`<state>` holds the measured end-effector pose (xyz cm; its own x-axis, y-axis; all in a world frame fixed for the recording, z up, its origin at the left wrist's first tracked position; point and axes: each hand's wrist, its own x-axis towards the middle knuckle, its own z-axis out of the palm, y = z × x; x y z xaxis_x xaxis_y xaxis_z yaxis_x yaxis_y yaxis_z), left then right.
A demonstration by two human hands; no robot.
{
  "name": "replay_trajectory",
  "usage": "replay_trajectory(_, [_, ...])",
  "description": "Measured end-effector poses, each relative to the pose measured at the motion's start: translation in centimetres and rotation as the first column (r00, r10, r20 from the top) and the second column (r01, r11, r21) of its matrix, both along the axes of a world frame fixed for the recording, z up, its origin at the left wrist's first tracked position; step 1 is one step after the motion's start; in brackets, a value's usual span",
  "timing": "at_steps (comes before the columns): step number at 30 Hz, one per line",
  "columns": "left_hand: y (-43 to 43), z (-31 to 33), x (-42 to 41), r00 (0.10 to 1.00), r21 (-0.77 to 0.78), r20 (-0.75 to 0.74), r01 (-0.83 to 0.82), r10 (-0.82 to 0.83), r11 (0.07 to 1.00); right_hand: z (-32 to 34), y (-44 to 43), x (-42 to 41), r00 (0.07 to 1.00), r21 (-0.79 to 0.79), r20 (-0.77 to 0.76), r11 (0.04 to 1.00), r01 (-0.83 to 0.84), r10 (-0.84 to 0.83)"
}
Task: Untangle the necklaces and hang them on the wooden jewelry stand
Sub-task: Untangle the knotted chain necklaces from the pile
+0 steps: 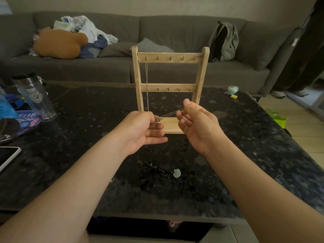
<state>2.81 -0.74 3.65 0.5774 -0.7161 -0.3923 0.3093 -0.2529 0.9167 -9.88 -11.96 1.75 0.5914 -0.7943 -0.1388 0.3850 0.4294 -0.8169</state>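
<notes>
The wooden jewelry stand stands upright on the dark table, with two rows of small hooks. One silver chain hangs from the top row's leftmost hook. In front of the stand's base, my left hand pinches one end of a thin silver necklace. My right hand pinches the other end, so the chain runs taut between them. A dark tangled necklace with a pale pendant lies on the table below my hands.
The dark speckled table also carries a clear tumbler, a phone at the left edge and small items at the far right. A grey sofa with clothes and a backpack runs behind. Someone's feet stand at right.
</notes>
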Motion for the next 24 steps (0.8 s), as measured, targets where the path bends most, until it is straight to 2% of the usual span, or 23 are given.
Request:
replay_trajectory(5, [0.1, -0.2, -0.3, 0.99, 0.06, 0.079, 0.108, -0.113, 0.992, 0.2, 0.3, 0.4, 0.999, 0.049, 0.035, 0.999, -0.009, 0.007])
replay_trajectory(9, [0.2, -0.5, -0.1, 0.994, 0.051, 0.03, 0.107, -0.108, 0.993, 0.6, 0.1, 0.0, 0.998, 0.029, 0.002, 0.998, -0.058, 0.058])
replay_trajectory(12, [0.3, -0.7, 0.1, 0.997, 0.029, -0.007, 0.078, -0.078, 0.997, 0.4, -0.2, -0.8, 0.975, -0.141, -0.189, 0.979, -0.148, 0.12])
replay_trajectory(16, [0.5, -0.9, -0.1, 0.997, -0.033, -0.028, 0.066, -0.066, 0.997, 0.1, 0.3, -1.5, 0.881, -0.449, -0.465, 0.834, -0.321, 0.089])
replay_trajectory(19, [0.6, -1.5, -0.5, 0.998, -0.088, 0.022, 0.055, -0.053, 0.995, -0.1, 1.2, -1.8, 0.82, -0.519, -0.572, 0.776, -0.359, -0.003])
replay_trajectory(24, [1.2, -3.0, -1.4, 0.995, -0.153, 0.102, 0.003, 0.013, 0.988, -1.0, 1.9, -2.8, 0.752, -0.61, -0.643, 0.692, -0.387, -0.147])
